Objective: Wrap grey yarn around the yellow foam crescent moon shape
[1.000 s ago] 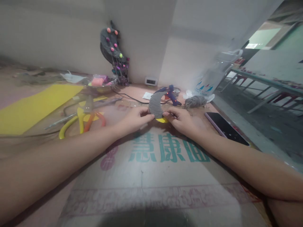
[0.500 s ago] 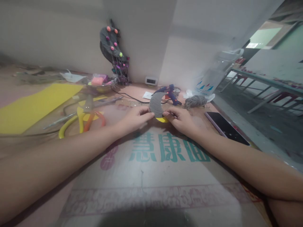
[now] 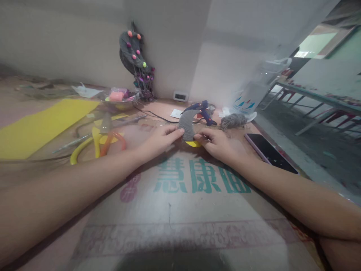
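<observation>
A crescent shape (image 3: 187,125) wrapped in grey yarn is held upright over the cardboard, its bare yellow tip showing at the bottom. My left hand (image 3: 166,138) is closed on its left edge, thumb against the wrapped face. On the other side, my right hand (image 3: 211,141) pinches near the lower right edge, beside the yellow tip. Behind the crescent lies a dark blue glue gun (image 3: 207,113), partly covered by it. A ball of grey yarn (image 3: 233,121) rests to the right, beyond my right hand.
Scissors with yellow and orange handles (image 3: 109,142) and a yellow sheet (image 3: 42,126) lie left. A phone (image 3: 269,152) sits right, near the table edge. A clear bottle (image 3: 248,96) stands behind. Against the wall leans a finished-looking grey moon with pompoms (image 3: 130,52). Printed cardboard (image 3: 180,210) covers the front.
My left thumb has shifted slightly up along the crescent's left edge. The right hand and the crescent stay almost in place.
</observation>
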Demonstrator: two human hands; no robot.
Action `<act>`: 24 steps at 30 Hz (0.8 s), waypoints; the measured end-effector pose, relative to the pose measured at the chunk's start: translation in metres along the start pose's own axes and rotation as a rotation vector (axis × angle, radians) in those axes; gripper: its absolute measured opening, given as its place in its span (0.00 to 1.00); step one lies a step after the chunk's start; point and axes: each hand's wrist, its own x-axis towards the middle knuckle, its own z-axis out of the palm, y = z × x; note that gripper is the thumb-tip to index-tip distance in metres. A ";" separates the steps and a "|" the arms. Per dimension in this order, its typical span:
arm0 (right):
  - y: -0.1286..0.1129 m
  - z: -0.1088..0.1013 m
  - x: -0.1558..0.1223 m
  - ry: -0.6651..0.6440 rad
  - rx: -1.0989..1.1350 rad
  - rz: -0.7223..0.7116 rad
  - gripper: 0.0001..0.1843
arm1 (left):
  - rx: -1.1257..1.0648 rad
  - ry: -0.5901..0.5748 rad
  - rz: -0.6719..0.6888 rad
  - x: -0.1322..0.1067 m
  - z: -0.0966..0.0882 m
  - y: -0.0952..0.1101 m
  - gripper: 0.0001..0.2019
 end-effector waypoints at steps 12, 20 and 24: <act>-0.001 0.001 0.000 0.044 0.018 -0.007 0.13 | -0.019 -0.094 -0.001 0.002 0.001 -0.005 0.14; 0.003 0.000 -0.009 0.160 -0.085 -0.211 0.17 | 0.062 -0.033 -0.051 0.002 0.001 -0.001 0.14; -0.007 -0.003 -0.009 0.063 -0.149 -0.288 0.18 | 0.025 -0.033 -0.033 0.005 0.001 -0.008 0.15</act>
